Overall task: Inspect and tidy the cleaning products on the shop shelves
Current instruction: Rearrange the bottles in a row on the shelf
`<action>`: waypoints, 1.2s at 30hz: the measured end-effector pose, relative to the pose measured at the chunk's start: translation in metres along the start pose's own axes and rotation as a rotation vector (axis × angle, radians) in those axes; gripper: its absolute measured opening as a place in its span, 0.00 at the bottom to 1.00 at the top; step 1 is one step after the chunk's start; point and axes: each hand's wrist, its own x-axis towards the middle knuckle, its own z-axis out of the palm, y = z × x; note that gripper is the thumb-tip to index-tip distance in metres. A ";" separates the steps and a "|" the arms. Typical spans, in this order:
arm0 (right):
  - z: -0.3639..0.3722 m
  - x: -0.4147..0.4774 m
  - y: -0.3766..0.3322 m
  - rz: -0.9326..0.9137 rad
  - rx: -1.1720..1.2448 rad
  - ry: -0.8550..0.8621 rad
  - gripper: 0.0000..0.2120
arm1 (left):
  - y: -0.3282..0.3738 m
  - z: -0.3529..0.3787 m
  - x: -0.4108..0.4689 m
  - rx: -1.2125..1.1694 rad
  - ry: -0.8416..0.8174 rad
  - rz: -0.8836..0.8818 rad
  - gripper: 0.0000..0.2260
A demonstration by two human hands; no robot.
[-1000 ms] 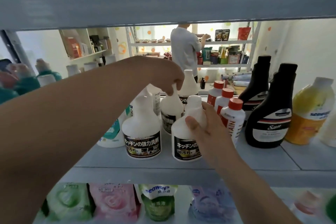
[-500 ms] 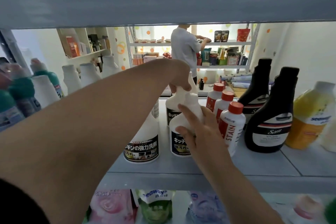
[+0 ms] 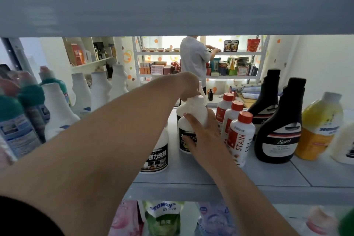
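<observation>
I am tidying the bottles on the shelf (image 3: 268, 175), and I think this is the step where I line up the white ones with black labels. At the left end of the shelf are some green-topped bottles (image 3: 28, 101), too blurry to count. Behind them are four plain white bottles (image 3: 57, 109). Next, near the front edge, stands the lone black-label bottle (image 3: 157, 151), and no hand holds it. My hands are close together in the middle of the shelf, one behind the other. My left hand (image 3: 188, 90) reaches over and pinches the top of the back white bottle (image 3: 179, 110). My right hand (image 3: 203, 134) is wrapped round the front white bottle (image 3: 193, 109), which stands on the shelf. That makes three black-label bottles, and a thin white neck farther back may be a fourth. Just beside my right hand are three red-topped bottles (image 3: 242, 138), then two black bottles (image 3: 278, 130), then one yellow bottle (image 3: 321, 126). At the right end is one more white bottle (image 3: 344, 145), cut off by the edge. Next I should slide the two held bottles into a straight row and turn the labels to face the front. I must go gently, because the red-topped bottles are so close that I could knock them.
</observation>
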 end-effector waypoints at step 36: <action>-0.064 -0.114 0.052 0.425 0.067 0.050 0.25 | -0.067 0.167 -0.160 -0.662 0.571 -0.083 0.41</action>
